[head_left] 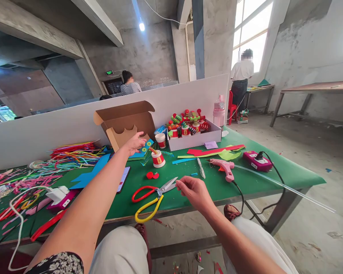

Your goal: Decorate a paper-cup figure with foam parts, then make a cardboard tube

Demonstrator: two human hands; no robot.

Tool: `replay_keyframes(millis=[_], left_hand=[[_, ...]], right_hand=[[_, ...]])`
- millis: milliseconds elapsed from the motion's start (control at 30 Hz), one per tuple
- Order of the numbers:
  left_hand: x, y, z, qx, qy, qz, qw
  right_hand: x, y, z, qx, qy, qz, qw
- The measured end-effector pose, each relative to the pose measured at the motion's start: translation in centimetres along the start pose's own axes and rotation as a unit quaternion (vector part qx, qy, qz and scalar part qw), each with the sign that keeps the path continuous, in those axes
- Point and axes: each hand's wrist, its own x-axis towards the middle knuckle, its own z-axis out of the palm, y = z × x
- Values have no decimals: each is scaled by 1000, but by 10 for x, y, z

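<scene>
My left hand [135, 144] reaches far across the table, its fingers loosely stretched out and apart, over blue paper [145, 150] with yellow-green rings. Close to the table's front, my right hand [194, 193] has thumb and forefinger pinched together; anything between them is too small to make out. Just left of it lie scissors [159, 192] with one red and one yellow handle, blades parted. Behind them stand a red and white paper cup [158, 159] with coiled paper strips attached and small red paper pieces [152, 175].
A white box [194, 141] holds several decorated cups, beside an open cardboard box [128, 125]. To the right lie a pink glue gun [224, 167], a white pen [200, 167] and a purple power strip [257, 160]. Pipe cleaners [74, 156] pile up left. Two people are beyond the partition.
</scene>
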Motion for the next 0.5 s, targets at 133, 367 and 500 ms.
replay_keyframes(millis=[133, 367, 500], left_hand=[[1, -6, 0, 0, 2, 13, 1000], [8, -7, 16, 2, 13, 73, 997], [13, -7, 25, 11, 19, 95, 995]], right_hand=[[0, 1, 0, -6, 2, -1, 1000], [-1, 0, 0, -5, -6, 2, 1000], [-1, -2, -1, -1, -6, 0, 1000]])
